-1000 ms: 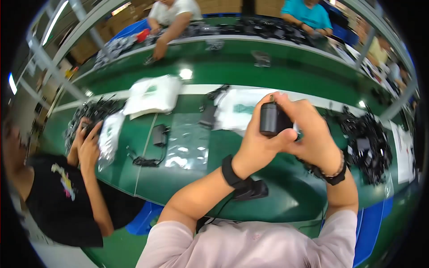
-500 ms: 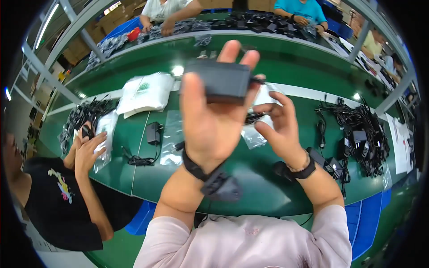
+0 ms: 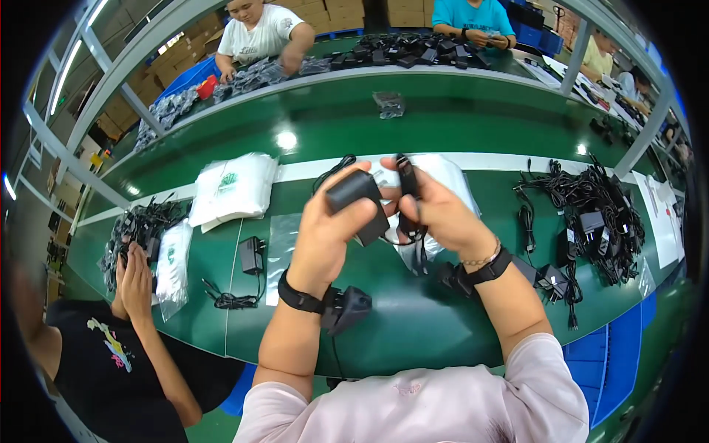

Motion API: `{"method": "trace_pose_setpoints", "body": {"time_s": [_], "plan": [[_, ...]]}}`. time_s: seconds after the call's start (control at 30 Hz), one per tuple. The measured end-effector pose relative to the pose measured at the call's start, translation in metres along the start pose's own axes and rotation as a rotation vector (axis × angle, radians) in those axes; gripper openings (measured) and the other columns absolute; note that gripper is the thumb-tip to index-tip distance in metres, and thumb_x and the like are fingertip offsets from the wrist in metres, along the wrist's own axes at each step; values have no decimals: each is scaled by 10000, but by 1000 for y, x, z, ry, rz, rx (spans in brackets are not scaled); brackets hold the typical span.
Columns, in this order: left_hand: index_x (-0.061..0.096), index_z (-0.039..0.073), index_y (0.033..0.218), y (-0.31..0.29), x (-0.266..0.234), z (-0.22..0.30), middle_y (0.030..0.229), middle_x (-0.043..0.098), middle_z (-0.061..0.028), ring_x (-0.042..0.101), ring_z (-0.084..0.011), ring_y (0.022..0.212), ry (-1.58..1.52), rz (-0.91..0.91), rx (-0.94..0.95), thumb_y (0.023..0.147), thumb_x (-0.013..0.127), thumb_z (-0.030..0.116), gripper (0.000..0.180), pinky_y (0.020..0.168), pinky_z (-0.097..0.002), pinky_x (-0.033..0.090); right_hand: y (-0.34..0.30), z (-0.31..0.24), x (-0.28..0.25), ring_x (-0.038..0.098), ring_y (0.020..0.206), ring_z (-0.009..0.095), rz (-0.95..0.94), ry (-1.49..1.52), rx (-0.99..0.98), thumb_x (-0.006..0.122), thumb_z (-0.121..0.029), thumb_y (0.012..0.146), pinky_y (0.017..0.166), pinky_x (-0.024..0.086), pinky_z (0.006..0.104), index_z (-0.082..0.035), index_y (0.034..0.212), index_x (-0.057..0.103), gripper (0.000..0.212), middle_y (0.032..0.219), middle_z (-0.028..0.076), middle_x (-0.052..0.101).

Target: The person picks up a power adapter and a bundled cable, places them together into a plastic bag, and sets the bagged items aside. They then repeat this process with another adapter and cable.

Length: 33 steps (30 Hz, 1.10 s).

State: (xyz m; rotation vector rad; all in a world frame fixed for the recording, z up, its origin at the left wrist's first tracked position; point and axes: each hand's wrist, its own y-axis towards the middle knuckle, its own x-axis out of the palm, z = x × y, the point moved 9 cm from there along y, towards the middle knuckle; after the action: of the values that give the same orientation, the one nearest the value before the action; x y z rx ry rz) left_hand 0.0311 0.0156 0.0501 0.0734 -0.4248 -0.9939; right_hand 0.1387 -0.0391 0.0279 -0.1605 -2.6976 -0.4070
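Note:
In front of me, above the green table, my left hand is wrapped round a black power adapter, thumb across its face. Close by on the right, my right hand grips a black bundled cable between thumb and fingers. A thin lead hangs in a loop between the two hands. Behind and beneath them lie white plastic bags, partly hidden by my fingers. A black strap with a small device sits on each wrist.
Left of my arm lie another adapter with coiled cable, a clear bag and a stack of white bags. Adapters and cables are heaped right. A co-worker's hands work at the left; others sit beyond a metal frame.
My left hand has come down and turned the adapter from flat on the palm to upright. My right hand has moved in beside it and now grips the bundled cable.

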Motion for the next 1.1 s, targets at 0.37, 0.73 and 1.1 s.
{"method": "trace_pose_setpoints", "body": {"time_s": [0.37, 0.73, 1.1], "plan": [[401, 13, 1134, 11, -4, -17, 1090, 545, -138, 585, -216, 940, -71, 137, -4, 859, 582, 114, 344, 801, -328, 491, 3, 2, -6, 499, 766, 60, 78, -96, -91, 551, -227, 892, 528, 443, 207, -100, 1399, 241, 607, 1064, 21, 527], [393, 13, 1123, 5, 6, -11, 1039, 535, -97, 572, -179, 895, -42, 147, 65, 863, 578, 118, 336, 745, -309, 511, -6, 0, 8, 488, 1054, 129, 22, -134, -73, 559, -162, 885, 934, 368, 269, -58, 1398, 247, 608, 1239, 56, 477], [406, 23, 1119, 5, 5, -7, 971, 533, -76, 554, -128, 823, 262, 181, 121, 777, 675, 117, 444, 695, -275, 499, -14, -2, 16, 485, 1106, 214, -56, -762, -71, 543, -17, 802, 968, 346, 317, -45, 1421, 81, 773, 1223, 166, 471]]}}
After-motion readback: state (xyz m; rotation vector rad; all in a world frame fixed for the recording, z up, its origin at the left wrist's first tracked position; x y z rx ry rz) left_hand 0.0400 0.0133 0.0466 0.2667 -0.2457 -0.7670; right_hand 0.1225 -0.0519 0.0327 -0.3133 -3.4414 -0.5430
